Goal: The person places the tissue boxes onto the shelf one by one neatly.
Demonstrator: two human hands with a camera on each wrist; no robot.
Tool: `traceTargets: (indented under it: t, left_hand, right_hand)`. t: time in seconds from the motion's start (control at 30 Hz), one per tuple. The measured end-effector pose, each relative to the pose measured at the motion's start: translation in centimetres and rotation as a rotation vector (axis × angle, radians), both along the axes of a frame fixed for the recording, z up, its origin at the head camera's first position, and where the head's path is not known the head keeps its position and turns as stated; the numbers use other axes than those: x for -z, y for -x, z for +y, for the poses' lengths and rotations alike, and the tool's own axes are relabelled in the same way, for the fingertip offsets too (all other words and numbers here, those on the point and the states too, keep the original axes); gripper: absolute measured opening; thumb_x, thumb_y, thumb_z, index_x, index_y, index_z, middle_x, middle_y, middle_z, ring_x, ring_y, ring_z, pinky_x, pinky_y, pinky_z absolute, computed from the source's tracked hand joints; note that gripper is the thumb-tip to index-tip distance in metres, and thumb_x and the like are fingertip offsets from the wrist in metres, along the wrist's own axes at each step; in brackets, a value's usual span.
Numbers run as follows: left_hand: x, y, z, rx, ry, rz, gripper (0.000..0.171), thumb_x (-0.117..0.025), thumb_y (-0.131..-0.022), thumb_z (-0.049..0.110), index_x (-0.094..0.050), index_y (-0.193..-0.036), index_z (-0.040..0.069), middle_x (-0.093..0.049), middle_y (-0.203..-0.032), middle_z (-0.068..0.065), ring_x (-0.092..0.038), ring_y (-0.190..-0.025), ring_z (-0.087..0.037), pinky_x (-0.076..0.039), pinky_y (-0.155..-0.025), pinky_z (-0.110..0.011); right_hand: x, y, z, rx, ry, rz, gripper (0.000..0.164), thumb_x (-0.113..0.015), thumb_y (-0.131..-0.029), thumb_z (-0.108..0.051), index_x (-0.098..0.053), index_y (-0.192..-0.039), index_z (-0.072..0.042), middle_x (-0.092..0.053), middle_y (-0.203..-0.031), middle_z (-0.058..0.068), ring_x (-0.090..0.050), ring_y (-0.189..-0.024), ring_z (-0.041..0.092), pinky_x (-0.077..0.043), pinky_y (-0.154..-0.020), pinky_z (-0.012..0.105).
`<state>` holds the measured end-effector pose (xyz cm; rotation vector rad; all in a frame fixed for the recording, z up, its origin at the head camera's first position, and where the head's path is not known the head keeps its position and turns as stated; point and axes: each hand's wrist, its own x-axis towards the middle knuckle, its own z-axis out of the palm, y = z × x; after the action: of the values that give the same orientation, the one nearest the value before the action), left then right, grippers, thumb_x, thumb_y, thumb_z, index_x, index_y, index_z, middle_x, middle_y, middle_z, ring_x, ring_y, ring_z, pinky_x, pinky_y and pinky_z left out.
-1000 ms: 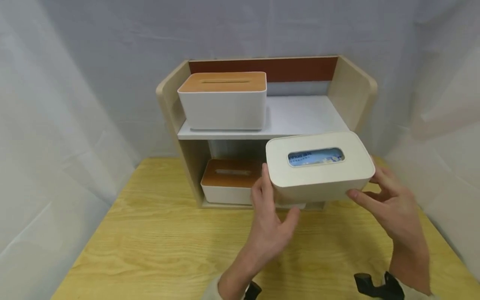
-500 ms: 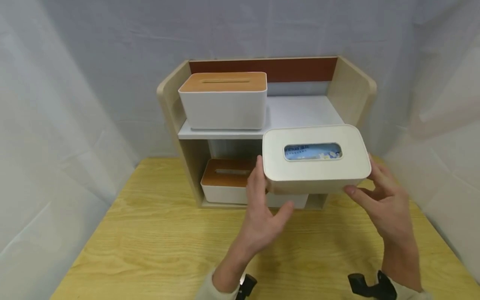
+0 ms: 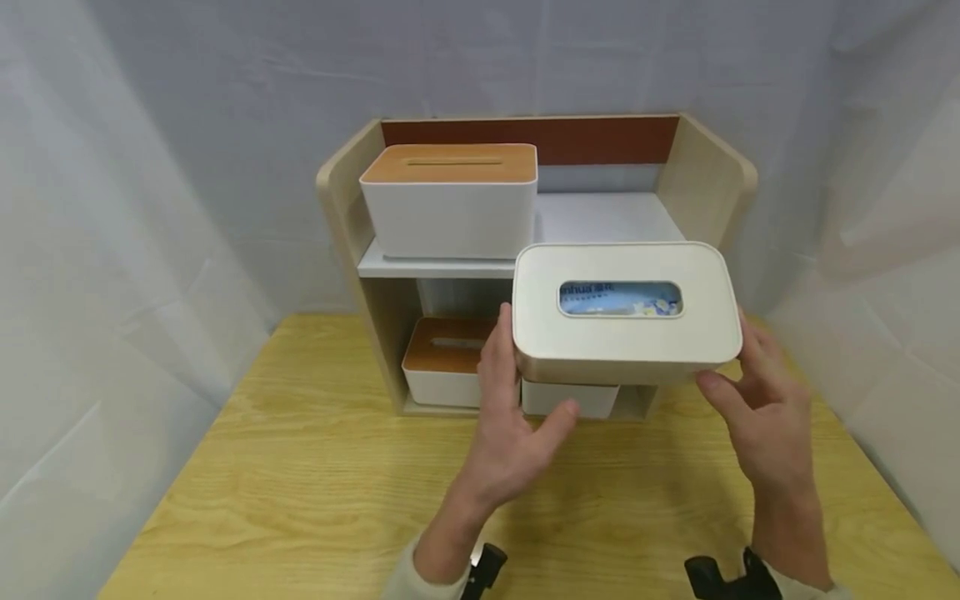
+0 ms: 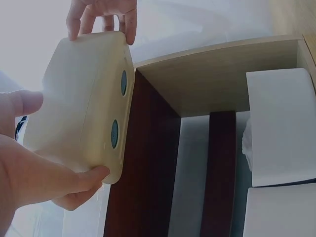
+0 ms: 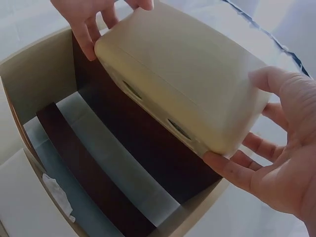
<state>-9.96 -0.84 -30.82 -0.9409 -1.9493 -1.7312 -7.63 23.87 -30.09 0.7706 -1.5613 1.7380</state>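
A cream tissue box (image 3: pixel 622 342) is held up in front of the shelf's right half, its top facing me. Through the oval slot shows a blue printed tissue pack (image 3: pixel 618 300). My left hand (image 3: pixel 506 446) rests straight fingers along the box's left end, the thumb sticking out below and apart from it. At the other end my right hand (image 3: pixel 771 425) grips the lower right corner, thumb in front and fingers around the side. In the right wrist view the box's underside (image 5: pixel 158 111) shows two dark ovals.
A two-tier wooden shelf (image 3: pixel 723 171) stands on the wood-grain table (image 3: pixel 300 492). On its upper tier sits a white tissue box with an orange-brown lid (image 3: pixel 450 221). Below are a brown-lidded white box (image 3: pixel 442 388) and another white box (image 3: pixel 570 402), partly hidden by the held box.
Both hands and the cream tissue box have shifted left and slightly up. The box has levelled from a slight tilt. More of the lower right white box shows.
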Motion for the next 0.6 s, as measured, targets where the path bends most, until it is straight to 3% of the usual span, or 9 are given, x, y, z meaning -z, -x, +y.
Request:
traceTargets:
  t: [0.13, 0.33, 0.47, 0.6]
  left_hand:
    - [-0.3, -0.5, -0.2, -0.005, 0.013, 0.024, 0.106, -0.068, -0.082, 0.015, 0.002, -0.161, 0.022, -0.006, -0.164, -0.002, -0.012, -0.148, -0.022, -0.025, -0.116, -0.054]
    - [-0.6, -0.3, -0.2, 0.001, -0.013, 0.171, 0.103, -0.066, -0.082, 0.014, 0.001, -0.16, 0.008, -0.006, -0.165, -0.006, -0.012, -0.148, -0.03, -0.026, -0.117, -0.05]
    - [-0.1, 0.8, -0.1, 0.09, -0.044, 0.165, 0.104, -0.065, -0.083, 0.013, 0.007, -0.159, 0.012, -0.004, -0.166, -0.003, -0.017, -0.15, -0.029, -0.023, -0.12, -0.046]
    - [0.5, 1.9, 0.0, 0.2, -0.047, 0.153, 0.104, -0.064, -0.086, 0.006, 0.011, -0.158, 0.012, 0.0, -0.167, -0.002, -0.01, -0.152, -0.029, -0.014, -0.122, -0.047]
  right_hand:
    - [-0.1, -0.3, -0.3, -0.004, 0.005, 0.023, 0.061, -0.055, -0.087, 0.022, -0.035, -0.144, 0.016, -0.041, -0.15, 0.023, -0.031, -0.139, 0.034, -0.049, -0.099, 0.025]
    - [-0.4, -0.2, -0.9, -0.105, 0.099, 0.112, 0.061, -0.059, -0.088, 0.019, -0.033, -0.144, 0.018, -0.037, -0.152, 0.025, -0.036, -0.137, 0.034, -0.044, -0.105, 0.03]
    - [-0.3, 0.3, -1.3, -0.075, 0.142, 0.113, 0.059, -0.06, -0.087, 0.02, -0.039, -0.142, 0.017, -0.04, -0.15, 0.023, -0.034, -0.138, 0.033, -0.042, -0.106, 0.03]
    - [0.1, 0.5, -1.2, -0.052, 0.147, 0.079, 0.059, -0.056, -0.087, 0.023, -0.038, -0.143, 0.016, -0.037, -0.154, 0.023, -0.03, -0.143, 0.033, -0.039, -0.109, 0.03]
